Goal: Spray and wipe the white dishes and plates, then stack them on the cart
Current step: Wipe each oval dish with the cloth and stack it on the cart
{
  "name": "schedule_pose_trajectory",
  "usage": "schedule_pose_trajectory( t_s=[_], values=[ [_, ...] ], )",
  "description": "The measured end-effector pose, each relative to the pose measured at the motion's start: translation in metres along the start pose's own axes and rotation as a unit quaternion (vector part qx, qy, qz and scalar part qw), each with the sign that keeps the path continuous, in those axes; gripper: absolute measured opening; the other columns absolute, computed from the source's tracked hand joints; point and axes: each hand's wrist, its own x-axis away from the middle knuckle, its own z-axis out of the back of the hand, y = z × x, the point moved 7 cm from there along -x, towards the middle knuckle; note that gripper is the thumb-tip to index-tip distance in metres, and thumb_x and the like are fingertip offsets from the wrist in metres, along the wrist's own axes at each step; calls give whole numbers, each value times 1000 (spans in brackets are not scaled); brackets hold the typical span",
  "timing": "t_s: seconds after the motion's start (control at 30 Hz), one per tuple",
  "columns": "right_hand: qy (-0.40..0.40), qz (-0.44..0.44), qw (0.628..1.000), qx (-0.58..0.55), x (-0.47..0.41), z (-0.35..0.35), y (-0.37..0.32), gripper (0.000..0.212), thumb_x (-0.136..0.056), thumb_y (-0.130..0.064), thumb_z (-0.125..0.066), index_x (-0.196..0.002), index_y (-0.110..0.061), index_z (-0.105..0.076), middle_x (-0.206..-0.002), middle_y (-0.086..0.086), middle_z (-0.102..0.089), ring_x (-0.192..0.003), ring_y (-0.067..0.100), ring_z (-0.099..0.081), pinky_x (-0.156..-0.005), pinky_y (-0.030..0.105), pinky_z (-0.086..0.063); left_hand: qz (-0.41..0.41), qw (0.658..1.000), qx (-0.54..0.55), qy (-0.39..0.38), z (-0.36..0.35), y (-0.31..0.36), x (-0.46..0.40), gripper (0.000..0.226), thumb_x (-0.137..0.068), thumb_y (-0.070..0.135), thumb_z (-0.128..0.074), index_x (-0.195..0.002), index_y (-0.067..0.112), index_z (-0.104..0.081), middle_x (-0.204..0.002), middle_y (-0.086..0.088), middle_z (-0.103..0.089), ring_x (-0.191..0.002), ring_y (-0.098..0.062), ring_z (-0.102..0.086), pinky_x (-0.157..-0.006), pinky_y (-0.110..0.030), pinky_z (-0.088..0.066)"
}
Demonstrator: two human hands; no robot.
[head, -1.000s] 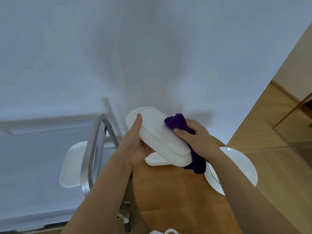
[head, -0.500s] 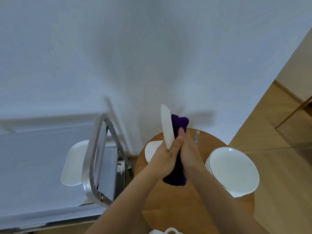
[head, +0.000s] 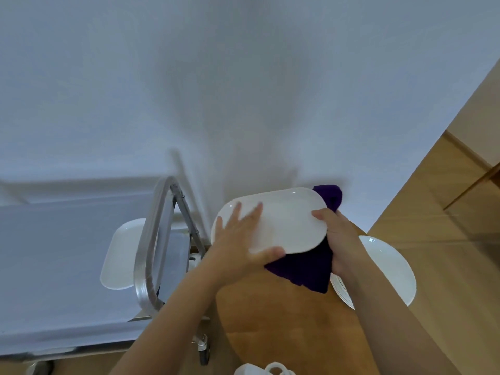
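I hold a white oval dish (head: 286,220) above the round wooden table (head: 270,320), its hollow side facing me. My left hand (head: 240,239) lies spread on the dish's left end, fingers straight, thumb along its near rim. At the dish's right end, my right hand (head: 338,239) grips the rim together with a purple cloth (head: 305,269), which hangs under the dish and sticks out behind it. On the cart (head: 54,253) at the left lies another white oval dish (head: 121,253).
A stack of round white plates (head: 384,266) sits on the table's right side, partly behind my right forearm. The cart's metal handle (head: 151,244) stands between cart and table. A white object (head: 265,370) shows at the bottom edge. A white wall is behind.
The dish stood on edge between both hands half a second ago. It has turned flat, with its hollow side towards me. My left hand has spread over its left end.
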Motion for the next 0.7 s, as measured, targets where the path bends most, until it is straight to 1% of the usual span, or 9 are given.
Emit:
schedule_pose_trajectory(
  t_s=[0.07,0.13,0.23,0.3,0.4,0.5,0.57,0.63,0.7],
  values=[
    [1,11,1000,10,-2,9,-4,17,-84,-17,-57,-99,-22,-61,-83,2,-73,-75,22,-70,-55,32,-54,41,985,79,146,25,-17,0,91,-81,70,-50,-152,31,-6,-144,25,1,-133,9,25,-112,-35,4],
    [7,21,999,28,-5,16,-5,14,-85,-19,-58,-97,-23,-62,-79,-2,-73,-69,18,-71,-52,28,-54,161,934,236,213,38,-44,3,72,-94,41,-54,-152,26,-14,-156,9,-14,-145,-15,-12,-115,-38,-18],
    [19,39,996,72,-6,19,-6,9,-85,-22,-61,-93,-23,-64,-80,-2,-73,-74,20,-70,-57,29,-54,281,739,607,83,15,-57,3,45,-92,26,-57,-135,13,-48,-126,-11,-63,-108,-28,-64,-82,-43,-56],
    [52,63,990,115,-7,21,-9,4,-84,-23,-64,-88,-22,-64,-79,0,-71,-76,20,-68,-61,30,-52,266,668,695,15,10,-46,6,34,-89,29,-56,-117,11,-61,-106,-14,-71,-92,-30,-71,-65,-42,-59],
    [122,150,956,222,-7,24,-20,7,-85,-24,-63,-82,-21,-57,-74,-4,-63,-71,15,-60,-57,24,-42,222,646,730,18,8,-37,6,40,-88,38,-52,-117,12,-63,-113,-14,-69,-101,-30,-68,-75,-44,-58],
    [165,221,894,353,-6,17,-32,7,-92,-28,-50,-93,-22,-51,-84,-3,-59,-74,14,-56,-57,22,-39,201,664,719,30,8,-26,4,49,-89,49,-47,-126,18,-58,-121,-11,-66,-111,-29,-63,-84,-44,-54],
    [174,235,865,409,-9,8,-34,29,-96,-27,-42,-123,-18,-47,-119,9,-56,-100,24,-56,-79,33,-47,182,686,703,47,10,-18,4,51,-88,57,-43,-121,22,-61,-115,-6,-69,-105,-24,-66,-77,-38,-57],
    [203,250,824,467,-7,-1,-34,51,-97,-21,-40,-145,-13,-27,-147,15,-32,-130,31,-36,-104,42,-32,171,699,692,59,12,-9,4,56,-80,62,-44,-117,24,-62,-112,-3,-71,-101,-20,-68,-73,-35,-59],
    [217,240,780,536,-4,-11,-28,56,-97,-21,-39,-148,-13,-18,-156,11,-15,-141,29,-15,-110,47,-21,171,707,684,58,12,1,5,62,-74,65,-48,-120,25,-60,-114,-1,-70,-104,-20,-67,-77,-36,-58]
  ],
)
